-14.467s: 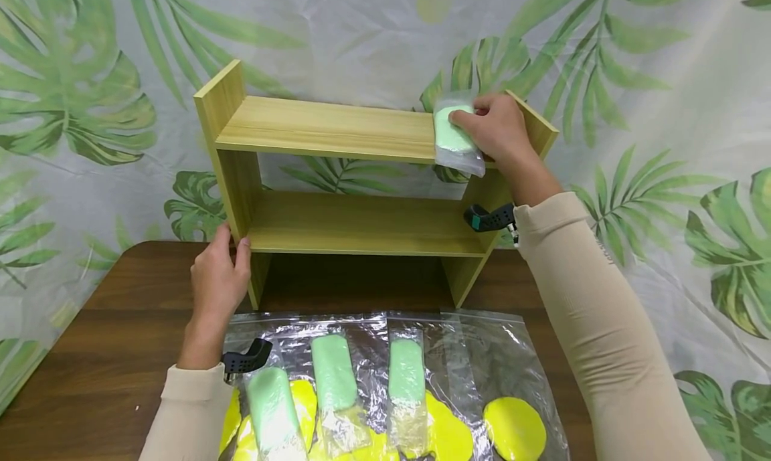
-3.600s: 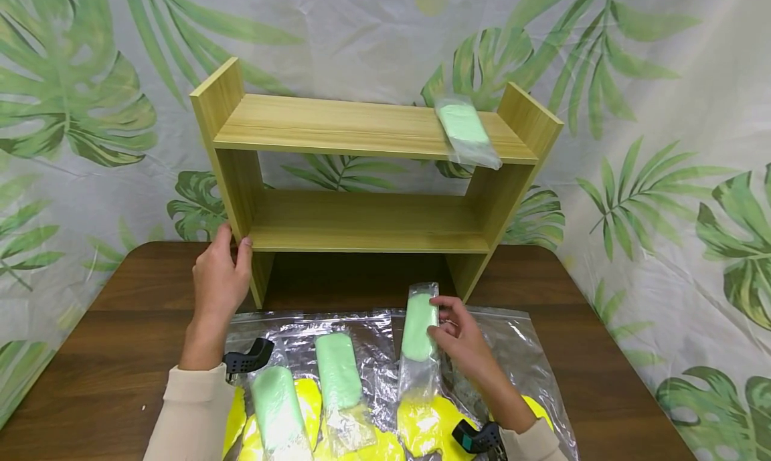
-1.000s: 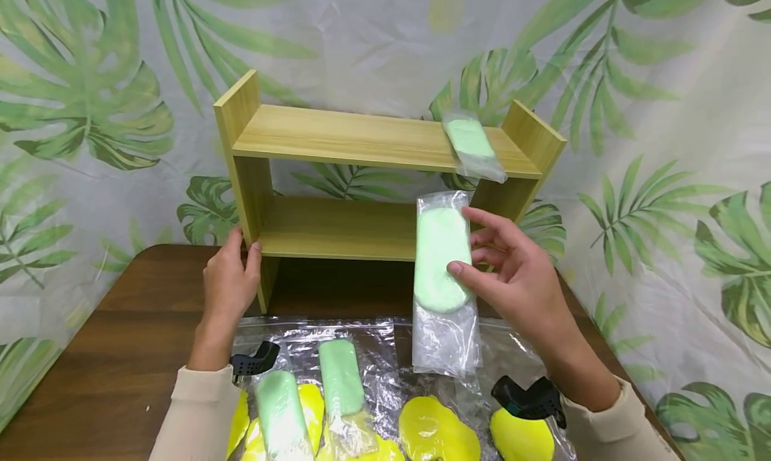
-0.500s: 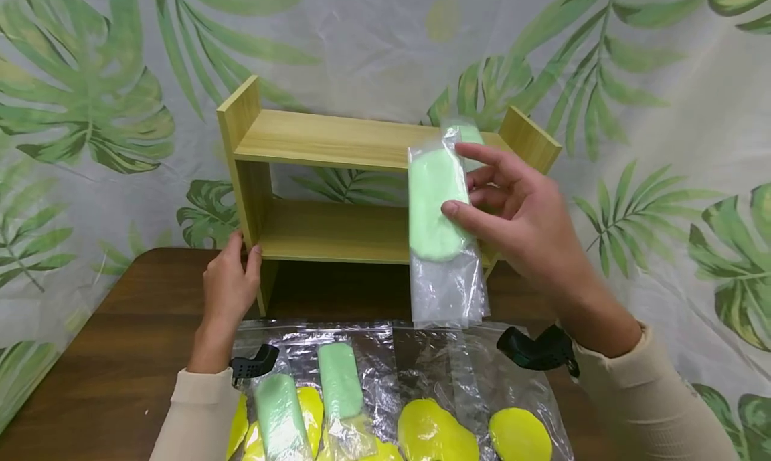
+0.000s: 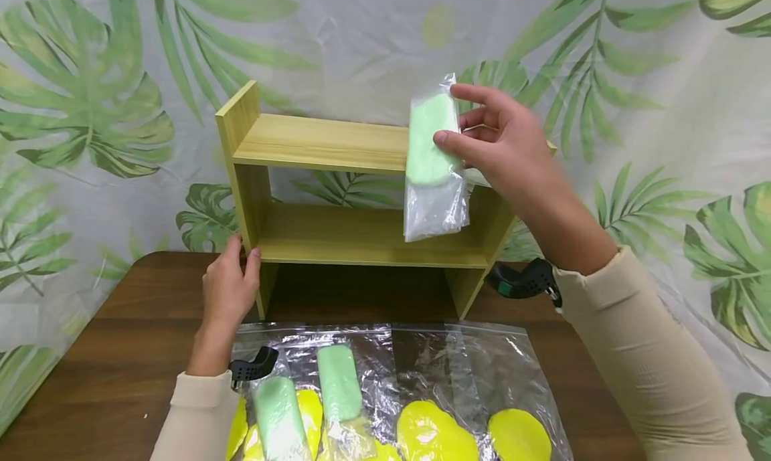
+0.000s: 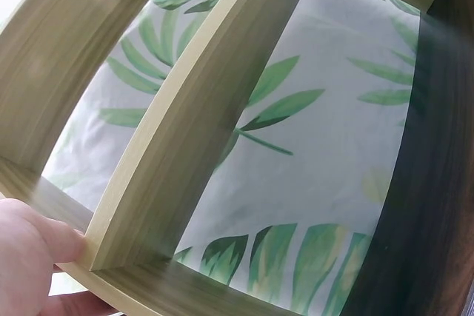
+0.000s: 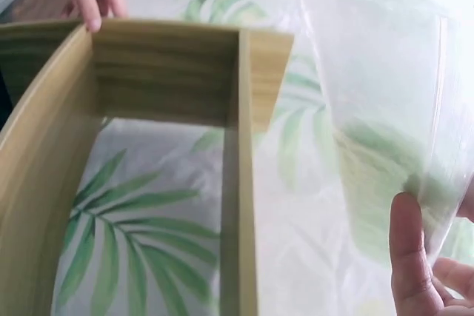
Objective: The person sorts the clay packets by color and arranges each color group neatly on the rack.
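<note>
A small two-tier wooden shelf point(image 5: 361, 237) stands on the table. My left hand point(image 5: 225, 287) grips its left side panel, with the thumb in front and fingers behind the edge, as the left wrist view shows at the panel point(image 6: 129, 297). In front of the top board, my right hand point(image 5: 512, 143) pinches a clear plastic bag holding a pale green, clay-like slab point(image 5: 426, 150). The bag hangs upright, and its loose lower end overlaps the middle opening. Behind that hand, another green packet on the top board is almost wholly hidden.
Near the front of the brown table point(image 5: 150, 327) lie large clear zip bags point(image 5: 415, 344) with flattened yellow lumps point(image 5: 436, 434). Two bagged green slabs point(image 5: 340, 381) rest over them, left of centre. A leaf-print cloth point(image 5: 373, 33) hangs close behind the shelf.
My right hand has lifted the green bag from the zip bags up to the top board. A first green packet was laid on the top right earlier. My left hand keeps its grip.
</note>
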`<state>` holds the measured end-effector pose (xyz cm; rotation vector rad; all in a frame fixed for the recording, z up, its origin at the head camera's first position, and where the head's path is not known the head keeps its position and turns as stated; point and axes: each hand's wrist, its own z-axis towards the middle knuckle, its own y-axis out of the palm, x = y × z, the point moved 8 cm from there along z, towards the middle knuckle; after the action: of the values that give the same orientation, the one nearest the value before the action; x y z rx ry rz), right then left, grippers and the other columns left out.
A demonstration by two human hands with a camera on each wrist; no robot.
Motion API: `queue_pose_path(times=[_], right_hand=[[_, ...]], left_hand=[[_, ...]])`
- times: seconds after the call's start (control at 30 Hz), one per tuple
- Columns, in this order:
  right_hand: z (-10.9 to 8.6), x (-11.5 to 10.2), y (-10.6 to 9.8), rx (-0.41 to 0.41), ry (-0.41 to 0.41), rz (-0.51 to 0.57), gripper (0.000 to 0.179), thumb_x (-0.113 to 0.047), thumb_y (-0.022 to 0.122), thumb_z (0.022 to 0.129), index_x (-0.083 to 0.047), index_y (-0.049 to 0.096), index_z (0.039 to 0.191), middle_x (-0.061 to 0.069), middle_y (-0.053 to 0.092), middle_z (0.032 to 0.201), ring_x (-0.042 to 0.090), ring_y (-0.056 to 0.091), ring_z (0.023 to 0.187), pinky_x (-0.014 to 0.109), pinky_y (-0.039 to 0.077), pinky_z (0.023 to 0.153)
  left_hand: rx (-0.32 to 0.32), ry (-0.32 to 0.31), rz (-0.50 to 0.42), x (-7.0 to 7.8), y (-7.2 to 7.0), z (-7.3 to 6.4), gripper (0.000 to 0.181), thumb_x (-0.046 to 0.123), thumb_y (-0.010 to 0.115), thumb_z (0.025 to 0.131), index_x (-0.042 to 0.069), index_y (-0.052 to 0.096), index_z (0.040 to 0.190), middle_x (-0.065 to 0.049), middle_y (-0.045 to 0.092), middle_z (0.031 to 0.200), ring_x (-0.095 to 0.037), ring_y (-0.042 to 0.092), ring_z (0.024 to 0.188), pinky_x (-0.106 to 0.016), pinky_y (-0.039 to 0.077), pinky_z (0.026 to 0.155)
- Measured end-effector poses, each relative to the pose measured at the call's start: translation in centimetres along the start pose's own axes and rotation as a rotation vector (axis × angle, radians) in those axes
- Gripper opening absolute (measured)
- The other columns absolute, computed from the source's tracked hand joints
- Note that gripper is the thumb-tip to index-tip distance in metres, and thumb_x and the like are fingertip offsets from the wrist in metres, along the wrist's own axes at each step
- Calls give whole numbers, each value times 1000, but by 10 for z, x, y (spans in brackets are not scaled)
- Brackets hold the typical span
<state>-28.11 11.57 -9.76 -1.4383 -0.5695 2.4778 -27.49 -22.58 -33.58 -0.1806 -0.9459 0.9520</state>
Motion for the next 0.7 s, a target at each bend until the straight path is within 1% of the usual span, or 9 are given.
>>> queue_pose_path(times=[0.13, 0.27, 0.4, 0.53, 0.63, 0.7], right_hand=[[20, 12, 3, -14, 66, 56, 60, -18, 77, 83, -20, 53, 138, 7, 55, 103, 20, 58, 91, 28, 51, 72], [37, 22, 5, -28, 131, 60, 61, -21, 76, 84, -22, 51, 139, 6, 55, 104, 19, 53, 90, 31, 49, 79], [54, 29, 7, -40, 167, 0, 63, -23, 75, 85, -20, 48, 142, 5, 58, 107, 18, 54, 88, 35, 47, 86], [67, 40, 10, -70, 231, -79, 65, -24, 73, 87, -19, 44, 145, 5, 56, 118, 20, 55, 84, 38, 46, 90], [73, 48, 9, -78, 290, -113, 65, -24, 72, 87, -18, 43, 145, 7, 53, 125, 19, 53, 80, 37, 46, 91], [75, 53, 8, -70, 318, -129, 65, -24, 72, 87, -18, 43, 145, 7, 53, 126, 19, 53, 79, 35, 46, 90]], left_hand=[[-5, -7, 1, -1, 0, 0, 33, 17, 52, 98, -5, 52, 123, -29, 65, 101, -51, 61, 85, -62, 41, 71], [-11, -15, 1, -1, 1, 0, 33, 18, 52, 99, -5, 52, 123, -29, 65, 100, -50, 62, 85, -62, 41, 71], [-10, -14, -2, -1, 1, 1, 33, 18, 52, 99, -4, 52, 123, -28, 66, 99, -48, 62, 84, -61, 42, 71], [-18, -17, -6, -2, 3, 2, 34, 19, 51, 99, -4, 52, 124, -28, 66, 98, -47, 63, 83, -60, 42, 70], [-35, -24, -10, -2, 5, 2, 36, 20, 51, 100, -4, 51, 126, -28, 66, 101, -47, 63, 85, -60, 43, 72], [-43, -26, -11, -1, 6, 2, 37, 21, 50, 100, -4, 50, 128, -28, 65, 103, -48, 62, 86, -60, 43, 73]])
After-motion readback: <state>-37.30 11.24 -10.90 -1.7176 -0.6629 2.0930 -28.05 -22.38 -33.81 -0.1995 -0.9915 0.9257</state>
